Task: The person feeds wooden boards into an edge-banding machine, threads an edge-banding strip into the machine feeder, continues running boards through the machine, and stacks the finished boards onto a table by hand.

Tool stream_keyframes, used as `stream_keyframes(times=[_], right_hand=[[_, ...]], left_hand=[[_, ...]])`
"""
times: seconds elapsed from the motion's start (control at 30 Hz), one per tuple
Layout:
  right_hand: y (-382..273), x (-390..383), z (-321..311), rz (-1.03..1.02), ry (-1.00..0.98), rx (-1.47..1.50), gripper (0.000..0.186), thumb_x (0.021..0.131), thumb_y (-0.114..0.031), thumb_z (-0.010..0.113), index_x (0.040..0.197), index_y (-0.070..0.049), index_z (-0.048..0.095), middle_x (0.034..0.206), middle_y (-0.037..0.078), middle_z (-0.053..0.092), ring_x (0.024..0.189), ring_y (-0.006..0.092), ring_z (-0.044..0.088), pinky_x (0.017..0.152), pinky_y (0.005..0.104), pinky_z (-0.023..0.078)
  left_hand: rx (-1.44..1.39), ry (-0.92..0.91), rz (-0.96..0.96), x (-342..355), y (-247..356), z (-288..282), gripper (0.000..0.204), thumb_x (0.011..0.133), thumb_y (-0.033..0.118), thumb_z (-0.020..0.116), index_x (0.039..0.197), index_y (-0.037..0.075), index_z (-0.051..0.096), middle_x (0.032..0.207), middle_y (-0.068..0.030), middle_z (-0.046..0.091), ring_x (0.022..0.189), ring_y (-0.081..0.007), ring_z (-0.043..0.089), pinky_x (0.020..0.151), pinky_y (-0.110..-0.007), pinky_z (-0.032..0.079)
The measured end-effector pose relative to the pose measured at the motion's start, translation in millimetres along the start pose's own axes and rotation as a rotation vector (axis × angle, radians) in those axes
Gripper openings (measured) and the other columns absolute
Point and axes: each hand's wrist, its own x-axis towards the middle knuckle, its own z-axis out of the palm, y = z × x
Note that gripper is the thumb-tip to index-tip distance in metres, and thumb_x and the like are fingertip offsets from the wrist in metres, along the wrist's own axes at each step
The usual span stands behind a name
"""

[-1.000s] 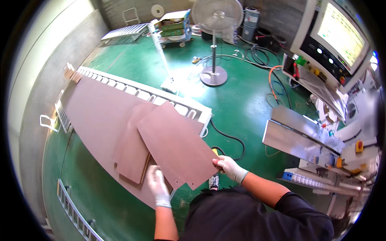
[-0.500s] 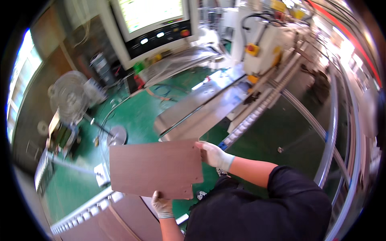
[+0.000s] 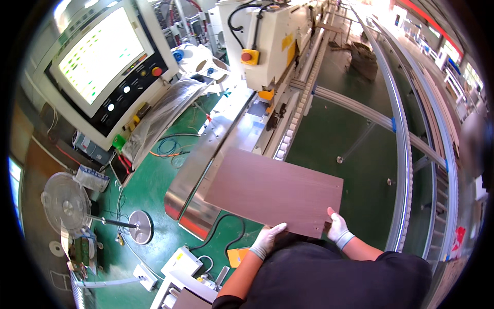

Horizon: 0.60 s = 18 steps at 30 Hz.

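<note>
Between my hands is a flat brown rectangular panel [image 3: 278, 190] with small holes near its right edge. My left hand [image 3: 268, 240], in a pale work glove, grips the panel's near edge, thumb on top and fingers hidden beneath. At the near right corner, beside a small notch, my gloved right hand [image 3: 337, 228] holds the edge. The panel's far left end overlaps the shiny metal bed [image 3: 198, 180] of a machine; whether it rests there I cannot tell.
A white machine head [image 3: 262, 51] with a red stop button stands beyond the bed. A roller rail [image 3: 298, 116] runs away beside it. On the left are a control screen [image 3: 100, 56] and a standing fan [image 3: 67, 203]. Cables [image 3: 172, 147] lie on the green floor.
My view and body have turned right. The panel has swung from over the floor and tilted, its far end now over the machine bed. Both hands still hold it.
</note>
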Motion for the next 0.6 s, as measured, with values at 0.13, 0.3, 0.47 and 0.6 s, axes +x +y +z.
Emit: stream_keyframes(times=[0.13, 0.3, 0.47, 0.6], right_hand=[[-17, -16, 19, -0.049, 0.026, 0.151, 0.039, 0.096, -0.036, 0.066, 0.125, -0.014, 0.053, 0.114, 0.008, 0.065, 0.095, 0.0309, 0.067, 0.077, 0.0492, 0.057], [-29, 22, 31, 0.042, -0.131, 0.494, 0.053, 0.096, -0.047, 0.058, 0.135, -0.011, 0.053, 0.131, 0.007, 0.062, 0.115, 0.0317, 0.062, 0.098, 0.0499, 0.050], [-40, 40, 70, 0.139, -0.178, 0.631, 0.052, 0.096, -0.045, 0.057, 0.135, -0.010, 0.053, 0.134, 0.009, 0.060, 0.121, 0.0322, 0.058, 0.105, 0.0503, 0.044], [-77, 45, 99, 0.171, -0.036, 0.615, 0.044, 0.091, -0.041, 0.066, 0.124, -0.013, 0.057, 0.129, 0.009, 0.062, 0.116, 0.0328, 0.060, 0.101, 0.0517, 0.047]], left_hand=[[0.078, -0.036, -0.198, 26, -2, -9, 0.052, 0.094, 0.031, 0.071, 0.126, -0.008, 0.057, 0.117, -0.0137, 0.069, 0.108, -0.0248, 0.067, 0.096, -0.037, 0.053], [0.496, -0.020, -0.255, 31, 53, 3, 0.050, 0.102, 0.041, 0.056, 0.120, -0.005, 0.062, 0.111, -0.0178, 0.072, 0.102, -0.0246, 0.069, 0.094, -0.039, 0.053], [0.677, 0.288, 0.446, 26, 112, -9, 0.029, 0.104, 0.021, 0.052, 0.117, -0.001, 0.065, 0.107, -0.0121, 0.071, 0.097, -0.0194, 0.067, 0.089, -0.034, 0.053], [1.439, 0.927, 0.793, 52, 168, -75, 0.037, 0.098, 0.018, 0.055, 0.128, -0.003, 0.056, 0.136, -0.0240, 0.053, 0.127, -0.0376, 0.050, 0.109, -0.047, 0.039]])
